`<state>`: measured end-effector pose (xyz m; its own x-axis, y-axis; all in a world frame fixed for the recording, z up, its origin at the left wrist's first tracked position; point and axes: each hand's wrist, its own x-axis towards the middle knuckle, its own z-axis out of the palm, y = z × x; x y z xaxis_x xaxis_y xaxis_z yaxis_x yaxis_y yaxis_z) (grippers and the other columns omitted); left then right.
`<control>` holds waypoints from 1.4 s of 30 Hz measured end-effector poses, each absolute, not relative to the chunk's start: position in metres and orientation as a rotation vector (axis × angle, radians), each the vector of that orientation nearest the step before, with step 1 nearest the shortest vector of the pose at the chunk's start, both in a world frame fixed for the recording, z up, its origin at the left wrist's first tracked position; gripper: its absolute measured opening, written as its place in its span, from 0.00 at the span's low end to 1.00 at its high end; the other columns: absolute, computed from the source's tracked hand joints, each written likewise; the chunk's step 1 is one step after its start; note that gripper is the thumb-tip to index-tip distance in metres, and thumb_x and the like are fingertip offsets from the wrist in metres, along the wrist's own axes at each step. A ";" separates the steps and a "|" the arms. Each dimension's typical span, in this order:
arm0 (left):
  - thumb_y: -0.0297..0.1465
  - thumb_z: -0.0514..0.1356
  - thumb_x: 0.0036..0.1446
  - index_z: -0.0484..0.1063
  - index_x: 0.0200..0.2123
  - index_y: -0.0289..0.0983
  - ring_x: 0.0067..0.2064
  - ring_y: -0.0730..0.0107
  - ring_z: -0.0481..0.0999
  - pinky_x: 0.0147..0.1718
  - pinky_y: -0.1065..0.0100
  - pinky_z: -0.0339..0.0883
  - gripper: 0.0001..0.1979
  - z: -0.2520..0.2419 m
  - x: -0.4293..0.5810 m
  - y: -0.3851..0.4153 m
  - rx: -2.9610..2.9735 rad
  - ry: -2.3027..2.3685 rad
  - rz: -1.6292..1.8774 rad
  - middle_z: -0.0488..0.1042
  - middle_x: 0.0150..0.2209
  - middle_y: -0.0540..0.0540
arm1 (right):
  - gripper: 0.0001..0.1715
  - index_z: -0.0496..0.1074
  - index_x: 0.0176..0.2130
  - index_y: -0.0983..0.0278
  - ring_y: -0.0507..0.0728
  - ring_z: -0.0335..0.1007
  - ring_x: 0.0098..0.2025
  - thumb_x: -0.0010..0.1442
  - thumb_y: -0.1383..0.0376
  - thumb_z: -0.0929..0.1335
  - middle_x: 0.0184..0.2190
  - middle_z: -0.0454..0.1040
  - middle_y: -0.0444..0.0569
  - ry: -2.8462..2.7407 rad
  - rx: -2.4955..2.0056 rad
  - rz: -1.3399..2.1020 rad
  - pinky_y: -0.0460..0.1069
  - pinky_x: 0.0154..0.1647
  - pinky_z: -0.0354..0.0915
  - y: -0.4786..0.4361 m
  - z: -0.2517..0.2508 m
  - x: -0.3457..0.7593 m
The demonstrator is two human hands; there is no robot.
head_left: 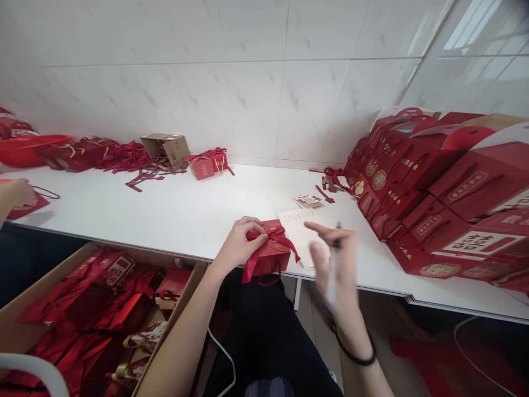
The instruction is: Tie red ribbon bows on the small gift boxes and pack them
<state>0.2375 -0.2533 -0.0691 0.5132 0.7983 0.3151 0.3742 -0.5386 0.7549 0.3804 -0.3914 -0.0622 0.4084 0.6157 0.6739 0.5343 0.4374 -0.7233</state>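
My left hand (238,245) grips a small red gift box (276,262) at the table's front edge, fingers pinched at the left side of its ribbon bow (275,236). A dark red cord handle (269,282) hangs below the box. My right hand (345,275), smeared by motion, is raised to the right of the box with its index finger stretched out. It holds a pen (333,273) with a dark tip, tilted nearly upright. Between the hands, partly behind the box, lies a cream sheet (305,242) with rows of writing. A folded printed card (308,200) lies just beyond it.
Red gift boxes (417,193) are stacked on the right of the white table (165,215). Farther left stand a ribboned box (209,164), an open cardboard box (166,149) and a red basin (28,149). Another person's hand (19,193) touches a red bag. A carton (198,271) holds red packages.
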 end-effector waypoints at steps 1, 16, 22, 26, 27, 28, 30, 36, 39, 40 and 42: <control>0.33 0.58 0.51 0.72 0.27 0.39 0.48 0.62 0.68 0.53 0.56 0.59 0.05 -0.069 0.237 -0.253 2.138 0.953 0.889 0.71 0.42 0.46 | 0.13 0.61 0.42 0.63 0.59 0.69 0.42 0.62 0.57 0.63 0.43 0.70 0.54 -1.213 -1.255 0.098 0.55 0.39 0.66 -0.382 -0.068 0.384; 0.33 0.57 0.50 0.71 0.25 0.40 0.48 0.60 0.68 0.52 0.54 0.60 0.06 -0.065 0.236 -0.256 2.183 0.994 0.872 0.71 0.41 0.46 | 0.15 0.52 0.29 0.61 0.48 0.54 0.23 0.54 0.61 0.67 0.21 0.57 0.37 -0.970 -1.097 0.715 0.45 0.27 0.55 -0.343 -0.102 0.393; 0.32 0.57 0.51 0.70 0.24 0.39 0.48 0.60 0.68 0.52 0.55 0.60 0.06 -0.066 0.239 -0.255 2.176 1.008 0.865 0.71 0.41 0.46 | 0.19 0.51 0.29 0.60 0.48 0.55 0.23 0.52 0.60 0.68 0.22 0.56 0.36 -0.868 -1.013 0.831 0.46 0.31 0.61 -0.343 -0.109 0.394; 0.33 0.56 0.53 0.70 0.27 0.39 0.49 0.60 0.68 0.52 0.55 0.59 0.07 -0.063 0.234 -0.256 2.206 0.987 0.835 0.70 0.43 0.45 | 0.16 0.54 0.30 0.60 0.50 0.60 0.26 0.54 0.57 0.67 0.24 0.60 0.38 -0.914 -1.113 0.796 0.51 0.37 0.64 -0.348 -0.109 0.403; 0.35 0.56 0.53 0.70 0.30 0.39 0.51 0.60 0.67 0.53 0.53 0.58 0.07 -0.060 0.232 -0.257 2.238 0.985 0.814 0.70 0.46 0.44 | 0.15 0.56 0.31 0.60 0.51 0.63 0.29 0.55 0.56 0.66 0.25 0.62 0.40 -0.938 -1.185 0.708 0.52 0.39 0.64 -0.349 -0.109 0.409; 0.37 0.57 0.53 0.71 0.37 0.40 0.54 0.58 0.65 0.55 0.51 0.55 0.10 -0.057 0.230 -0.259 2.291 0.981 0.778 0.68 0.50 0.43 | 0.15 0.57 0.32 0.60 0.53 0.65 0.31 0.56 0.54 0.65 0.27 0.65 0.42 -0.951 -1.263 0.594 0.53 0.41 0.64 -0.348 -0.111 0.415; 0.43 0.61 0.49 0.64 0.52 0.43 0.60 0.51 0.56 0.58 0.45 0.47 0.27 -0.048 0.227 -0.262 2.452 0.951 0.657 0.60 0.58 0.42 | 0.17 0.57 0.34 0.61 0.57 0.68 0.37 0.55 0.51 0.64 0.31 0.69 0.48 -0.947 -1.402 0.367 0.55 0.43 0.63 -0.346 -0.116 0.430; 0.42 0.64 0.44 0.59 0.58 0.45 0.62 0.46 0.52 0.57 0.46 0.49 0.37 -0.040 0.232 -0.259 2.625 0.752 0.361 0.56 0.61 0.40 | 0.23 0.57 0.35 0.60 0.64 0.71 0.39 0.48 0.45 0.62 0.35 0.74 0.57 -0.992 -1.717 0.269 0.57 0.41 0.63 -0.335 -0.133 0.458; 0.41 0.64 0.44 0.60 0.57 0.41 0.60 0.51 0.58 0.58 0.53 0.52 0.36 -0.053 0.216 -0.252 2.176 0.736 0.724 0.60 0.59 0.40 | 0.25 0.60 0.34 0.60 0.66 0.71 0.38 0.45 0.45 0.62 0.35 0.74 0.57 -1.075 -1.869 0.322 0.58 0.39 0.63 -0.334 -0.132 0.460; 0.41 0.64 0.45 0.61 0.57 0.40 0.58 0.52 0.61 0.57 0.54 0.54 0.34 -0.059 0.206 -0.253 1.934 0.712 0.847 0.62 0.58 0.40 | 0.25 0.60 0.34 0.60 0.66 0.71 0.38 0.44 0.44 0.62 0.34 0.74 0.56 -1.101 -1.898 0.340 0.59 0.39 0.64 -0.334 -0.130 0.459; 0.44 0.60 0.49 0.64 0.53 0.38 0.53 0.54 0.68 0.52 0.55 0.61 0.29 -0.071 0.182 -0.259 1.416 0.639 1.005 0.68 0.53 0.40 | 0.24 0.60 0.32 0.59 0.67 0.71 0.38 0.41 0.45 0.62 0.33 0.74 0.56 -1.138 -1.937 0.359 0.60 0.39 0.64 -0.333 -0.127 0.459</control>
<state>0.1822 -0.2591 -0.0715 0.4713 0.8594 0.1982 -0.1847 -0.1236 0.9750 0.4593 -0.3334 -0.1271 0.5470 0.8218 0.1595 0.5812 -0.2357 -0.7789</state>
